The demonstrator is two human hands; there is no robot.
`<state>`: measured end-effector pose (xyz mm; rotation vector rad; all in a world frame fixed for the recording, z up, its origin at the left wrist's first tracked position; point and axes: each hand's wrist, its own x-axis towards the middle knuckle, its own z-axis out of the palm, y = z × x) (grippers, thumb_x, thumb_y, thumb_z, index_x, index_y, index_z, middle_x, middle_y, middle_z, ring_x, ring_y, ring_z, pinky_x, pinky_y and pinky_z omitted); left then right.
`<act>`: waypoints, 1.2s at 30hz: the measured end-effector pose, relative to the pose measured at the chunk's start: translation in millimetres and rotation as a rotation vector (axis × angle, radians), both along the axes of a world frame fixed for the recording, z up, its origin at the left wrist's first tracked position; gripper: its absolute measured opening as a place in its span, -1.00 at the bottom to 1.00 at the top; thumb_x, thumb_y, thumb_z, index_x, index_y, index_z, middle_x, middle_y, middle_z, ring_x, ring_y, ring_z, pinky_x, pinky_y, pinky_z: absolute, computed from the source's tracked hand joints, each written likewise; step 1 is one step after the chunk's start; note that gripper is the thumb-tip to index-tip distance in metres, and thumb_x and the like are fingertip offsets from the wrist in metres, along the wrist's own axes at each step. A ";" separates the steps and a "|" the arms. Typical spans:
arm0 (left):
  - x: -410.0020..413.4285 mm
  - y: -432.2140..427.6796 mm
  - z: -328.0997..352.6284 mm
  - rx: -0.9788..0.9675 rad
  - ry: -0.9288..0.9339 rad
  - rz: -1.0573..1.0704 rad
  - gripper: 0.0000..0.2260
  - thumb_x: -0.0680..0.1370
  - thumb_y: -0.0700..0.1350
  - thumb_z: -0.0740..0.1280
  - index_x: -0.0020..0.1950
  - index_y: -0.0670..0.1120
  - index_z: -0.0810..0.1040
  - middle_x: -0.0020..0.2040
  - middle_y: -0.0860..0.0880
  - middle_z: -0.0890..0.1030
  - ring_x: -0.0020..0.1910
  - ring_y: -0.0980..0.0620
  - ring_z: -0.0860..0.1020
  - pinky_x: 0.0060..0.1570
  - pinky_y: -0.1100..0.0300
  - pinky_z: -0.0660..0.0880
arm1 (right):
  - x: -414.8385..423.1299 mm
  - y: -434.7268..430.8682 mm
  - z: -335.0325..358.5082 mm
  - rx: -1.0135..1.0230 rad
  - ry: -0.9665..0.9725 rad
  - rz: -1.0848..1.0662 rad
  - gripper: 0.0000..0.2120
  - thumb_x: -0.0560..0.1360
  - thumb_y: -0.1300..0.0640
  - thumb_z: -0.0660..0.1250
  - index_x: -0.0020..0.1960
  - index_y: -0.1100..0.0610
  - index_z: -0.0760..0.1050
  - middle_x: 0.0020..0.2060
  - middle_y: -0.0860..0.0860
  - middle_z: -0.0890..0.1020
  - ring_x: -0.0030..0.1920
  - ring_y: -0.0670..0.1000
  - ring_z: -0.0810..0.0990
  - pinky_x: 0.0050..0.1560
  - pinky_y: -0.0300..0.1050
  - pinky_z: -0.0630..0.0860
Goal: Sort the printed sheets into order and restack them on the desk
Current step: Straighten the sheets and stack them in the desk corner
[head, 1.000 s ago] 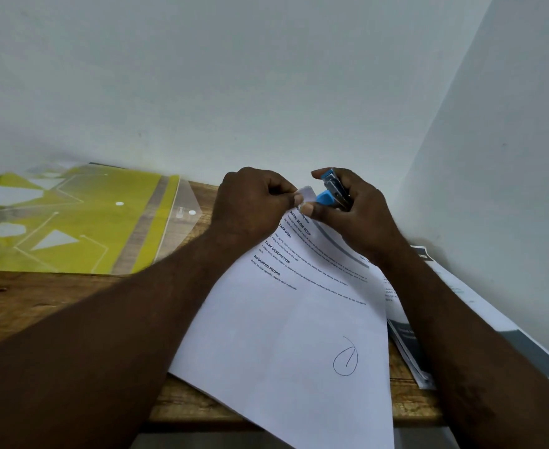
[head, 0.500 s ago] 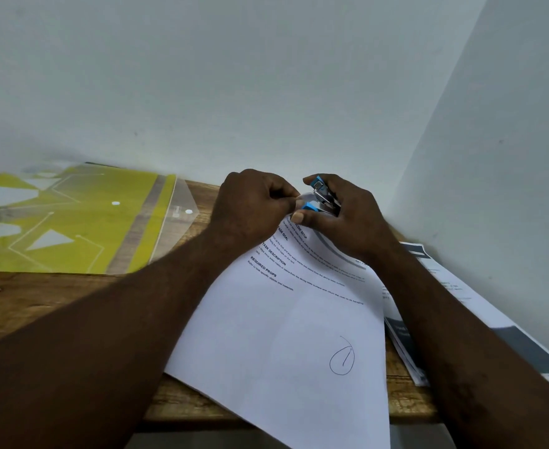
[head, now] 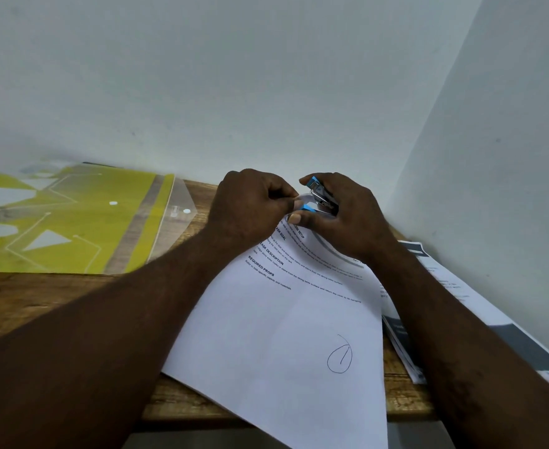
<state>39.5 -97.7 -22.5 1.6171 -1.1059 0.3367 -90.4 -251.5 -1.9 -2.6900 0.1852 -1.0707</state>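
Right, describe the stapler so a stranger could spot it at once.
Start at the wooden desk and follow the white sheet to its far corner. There the right hand grips a small stapler, the only blue and metal thing there.

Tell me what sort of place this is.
Probably an office or study corner: a wooden desk against white walls, printed sheets spread on it, a yellow plastic folder, and a small blue stapler in the right hand.

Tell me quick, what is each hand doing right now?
Left hand: closed, pinching the top corner of the printed sheet.
Right hand: closed, gripping a small blue stapler at that same corner.
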 end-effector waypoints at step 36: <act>-2.1 0.2 1.2 0.020 -0.111 0.026 -0.84 0.53 0.01 0.49 0.06 0.03 0.79 -0.10 0.07 0.77 -0.12 0.13 0.70 0.00 0.06 0.61 | 3.0 -7.2 -1.9 -0.227 -0.051 0.089 -0.48 0.51 -0.38 0.36 0.19 0.03 0.64 -0.10 -0.11 0.57 -0.15 -0.03 0.56 -0.17 0.06 0.55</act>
